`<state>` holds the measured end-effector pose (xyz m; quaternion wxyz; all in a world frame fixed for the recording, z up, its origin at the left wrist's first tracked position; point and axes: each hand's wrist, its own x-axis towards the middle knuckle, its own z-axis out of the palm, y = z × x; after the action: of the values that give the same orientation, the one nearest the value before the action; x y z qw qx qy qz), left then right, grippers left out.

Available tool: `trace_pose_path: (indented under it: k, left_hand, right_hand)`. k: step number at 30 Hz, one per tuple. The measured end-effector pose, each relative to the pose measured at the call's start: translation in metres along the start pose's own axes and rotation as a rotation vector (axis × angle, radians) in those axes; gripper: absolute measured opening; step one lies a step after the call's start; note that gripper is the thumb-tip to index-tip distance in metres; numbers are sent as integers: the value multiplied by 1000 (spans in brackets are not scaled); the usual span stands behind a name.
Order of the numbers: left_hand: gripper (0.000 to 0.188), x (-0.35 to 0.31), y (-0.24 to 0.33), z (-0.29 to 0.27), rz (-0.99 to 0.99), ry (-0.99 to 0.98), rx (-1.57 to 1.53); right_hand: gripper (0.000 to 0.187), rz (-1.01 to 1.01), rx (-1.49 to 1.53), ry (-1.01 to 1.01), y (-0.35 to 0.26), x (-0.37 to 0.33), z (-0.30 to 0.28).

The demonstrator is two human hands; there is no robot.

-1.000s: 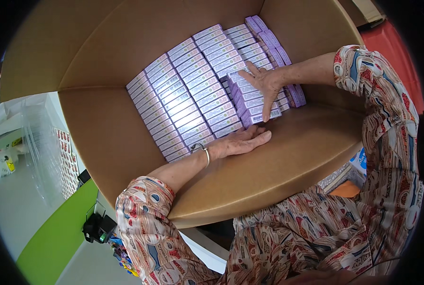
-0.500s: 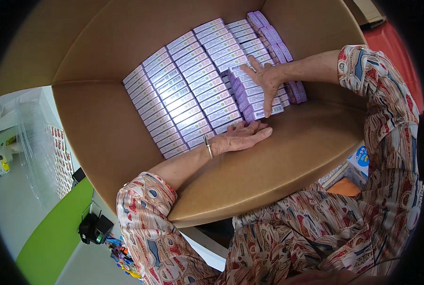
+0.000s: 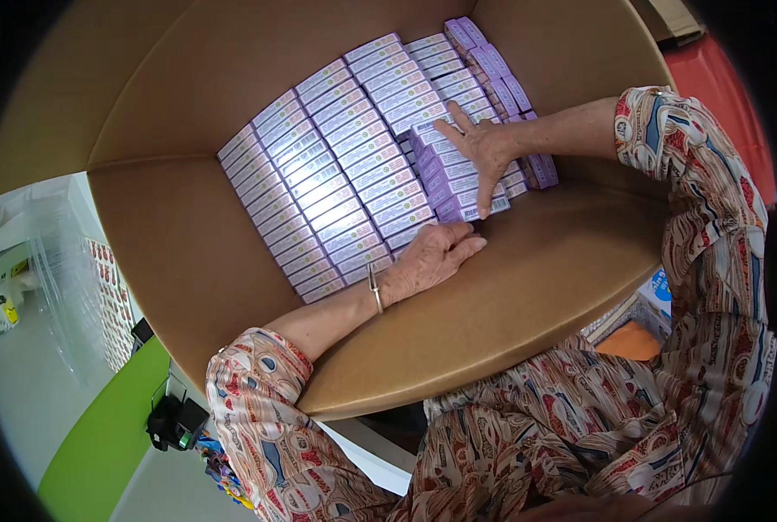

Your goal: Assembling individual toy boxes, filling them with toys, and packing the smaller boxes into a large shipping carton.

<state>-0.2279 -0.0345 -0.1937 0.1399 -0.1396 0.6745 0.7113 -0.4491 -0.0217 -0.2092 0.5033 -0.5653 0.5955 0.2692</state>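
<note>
Rows of small white-and-purple cartons (image 3: 323, 187) fill much of a large brown cardboard box (image 3: 493, 270). One row of these cartons (image 3: 445, 178), right of the middle, stands higher than the row to its left, its purple sides showing. My right hand (image 3: 486, 157) spans this row from above, thumb on the near end and fingers spread toward the far end. At the row's near end, by the box's near wall, is my left hand (image 3: 432, 259). Its fingers bend downward, the thumb lies apart, and some fingertips are hidden. I see nothing held in it.
The box's near wall (image 3: 475, 348) bulges toward my body. More purple cartons (image 3: 501, 74) stand along the right side inside. Outside are a red surface (image 3: 723, 113) at right, clear plastic wrapping (image 3: 53, 270) at left, and a black device (image 3: 175, 422) at lower left.
My left hand has drawn back slightly toward the near wall and its fingers bend more. My right hand stays on the raised row. The whole view has shifted a little.
</note>
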Motion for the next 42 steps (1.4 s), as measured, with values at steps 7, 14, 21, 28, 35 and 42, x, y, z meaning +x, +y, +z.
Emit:
trace_pose_path:
  k: [7, 14, 21, 28, 35, 42]
  left_hand:
    - [15, 3, 9, -21, 146, 399, 211]
    - [31, 14, -42, -20, 31, 289, 373]
    - [24, 27, -33, -8, 220, 301, 903]
    - [13, 34, -45, -25, 518, 5, 1312]
    - [18, 39, -39, -36, 464, -3, 1203]
    - [88, 42, -12, -16, 321, 251, 976]
  right_hand:
    - [161, 10, -111, 6, -2, -4, -3]
    - [161, -67, -152, 62, 1, 2, 4]
    - [158, -85, -97, 115, 8, -5, 9]
    - [154, -93, -47, 160, 5, -6, 6]
    - [156, -59, 118, 206, 15, -12, 9]
    - [150, -51, -342, 123, 1, -14, 19]
